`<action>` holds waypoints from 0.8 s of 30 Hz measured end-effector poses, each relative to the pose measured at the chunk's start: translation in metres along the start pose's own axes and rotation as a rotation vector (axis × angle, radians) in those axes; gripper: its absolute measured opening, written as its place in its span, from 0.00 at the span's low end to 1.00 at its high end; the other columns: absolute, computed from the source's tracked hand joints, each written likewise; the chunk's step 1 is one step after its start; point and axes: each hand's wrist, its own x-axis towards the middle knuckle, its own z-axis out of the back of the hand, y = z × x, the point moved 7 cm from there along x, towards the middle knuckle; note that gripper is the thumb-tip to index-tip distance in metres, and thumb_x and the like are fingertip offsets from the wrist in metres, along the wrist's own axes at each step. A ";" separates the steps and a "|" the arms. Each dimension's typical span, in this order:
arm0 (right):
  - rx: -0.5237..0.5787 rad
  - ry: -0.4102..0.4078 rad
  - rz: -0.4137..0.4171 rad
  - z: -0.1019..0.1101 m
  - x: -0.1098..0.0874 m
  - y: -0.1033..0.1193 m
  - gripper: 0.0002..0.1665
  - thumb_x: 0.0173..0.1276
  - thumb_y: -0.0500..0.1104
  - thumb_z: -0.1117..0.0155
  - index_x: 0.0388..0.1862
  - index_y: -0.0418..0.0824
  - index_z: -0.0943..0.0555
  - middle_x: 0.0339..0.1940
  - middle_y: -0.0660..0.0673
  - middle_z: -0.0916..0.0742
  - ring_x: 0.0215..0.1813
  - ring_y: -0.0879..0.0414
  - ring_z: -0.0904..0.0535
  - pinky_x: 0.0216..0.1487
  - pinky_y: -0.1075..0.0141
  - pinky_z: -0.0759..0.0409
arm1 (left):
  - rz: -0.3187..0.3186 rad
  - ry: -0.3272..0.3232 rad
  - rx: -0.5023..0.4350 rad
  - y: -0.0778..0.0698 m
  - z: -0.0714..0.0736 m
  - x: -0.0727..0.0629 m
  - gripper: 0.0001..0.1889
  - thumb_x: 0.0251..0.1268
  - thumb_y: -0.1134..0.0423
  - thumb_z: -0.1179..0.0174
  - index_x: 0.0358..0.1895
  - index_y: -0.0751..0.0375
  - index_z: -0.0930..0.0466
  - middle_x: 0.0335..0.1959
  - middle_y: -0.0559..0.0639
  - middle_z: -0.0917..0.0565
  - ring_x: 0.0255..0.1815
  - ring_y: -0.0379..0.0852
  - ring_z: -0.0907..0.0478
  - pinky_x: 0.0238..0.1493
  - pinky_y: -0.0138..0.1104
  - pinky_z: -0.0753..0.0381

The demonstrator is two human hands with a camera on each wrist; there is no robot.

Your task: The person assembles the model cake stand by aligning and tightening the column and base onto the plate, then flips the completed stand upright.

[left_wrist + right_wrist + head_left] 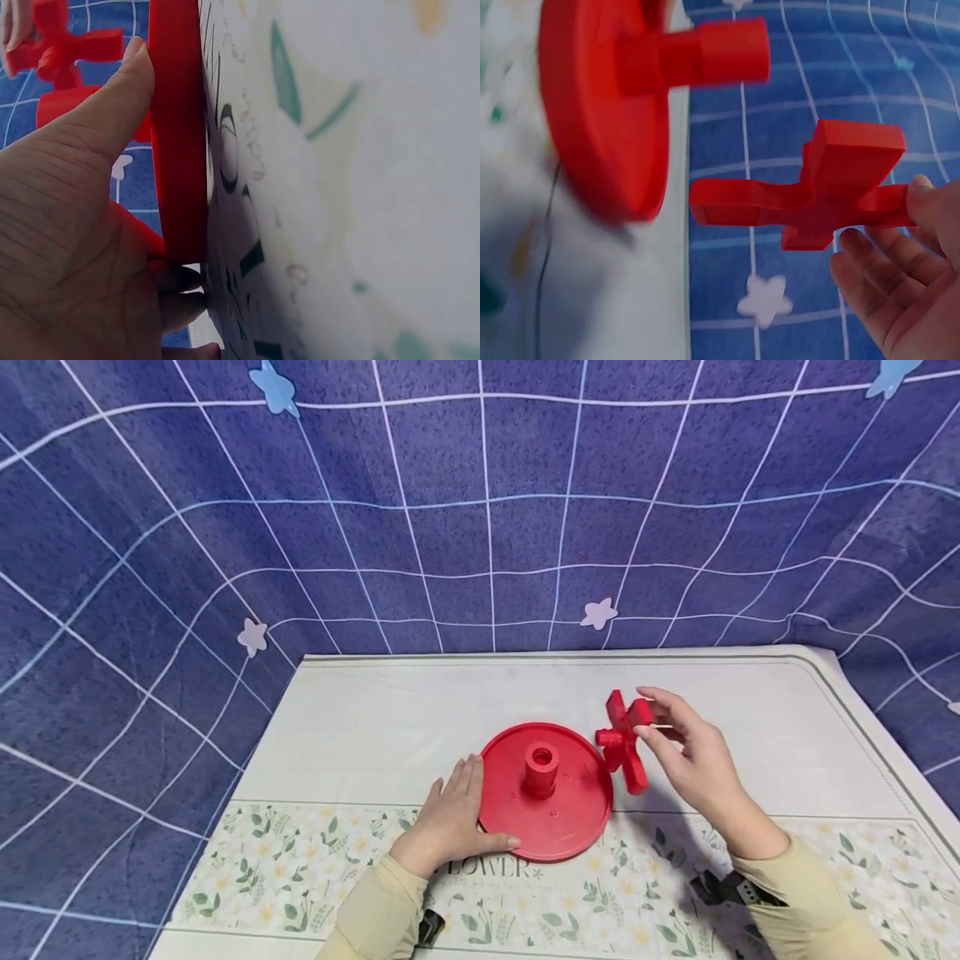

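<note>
A round red base [562, 831] with a raised rim lies on the table; from its middle rises a short hollow post [542, 768]. My left hand [448, 822] rests against the base's left edge, fingers straight along the side and thumb on the near rim. In the left wrist view the thumb [124, 97] touches the rim. Right of the base, my right hand [693, 760] pinches one arm of a red cross-shaped piece [628, 743] between thumb and fingers. That piece is tilted above the table, its central peg [607, 737] pointing left towards the post, apart from it.
A white tablecloth [382, 718] with a flowered band [300, 868] covers the table. Behind and at the sides hangs a blue curtain [450, 535] with a white grid and stars. Dark straps with small devices [723, 887] sit on the wrists.
</note>
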 end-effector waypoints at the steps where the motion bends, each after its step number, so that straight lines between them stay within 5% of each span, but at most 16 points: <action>1: 0.012 0.001 0.007 -0.004 0.002 0.005 0.31 0.58 0.23 0.33 0.61 0.34 0.25 0.41 0.40 0.13 0.44 0.70 0.20 0.45 0.81 0.24 | 0.000 0.000 0.001 0.000 0.000 0.000 0.66 0.47 0.27 0.37 0.77 0.69 0.58 0.78 0.61 0.52 0.78 0.59 0.58 0.72 0.57 0.52; 13: -0.020 0.156 0.167 -0.053 0.016 0.040 0.27 0.59 0.31 0.29 0.59 0.38 0.23 0.49 0.48 0.15 0.46 0.58 0.18 0.44 0.59 0.18 | -0.010 -0.003 -0.008 -0.002 0.000 -0.001 0.66 0.47 0.26 0.38 0.77 0.70 0.58 0.78 0.62 0.52 0.78 0.59 0.57 0.72 0.58 0.51; 24: -0.166 0.234 0.382 -0.079 0.016 0.063 0.26 0.61 0.38 0.29 0.60 0.44 0.20 0.50 0.47 0.16 0.53 0.53 0.20 0.52 0.56 0.20 | -0.027 -0.014 0.003 -0.003 0.002 -0.002 0.65 0.48 0.27 0.38 0.76 0.72 0.57 0.77 0.64 0.51 0.78 0.61 0.56 0.71 0.60 0.50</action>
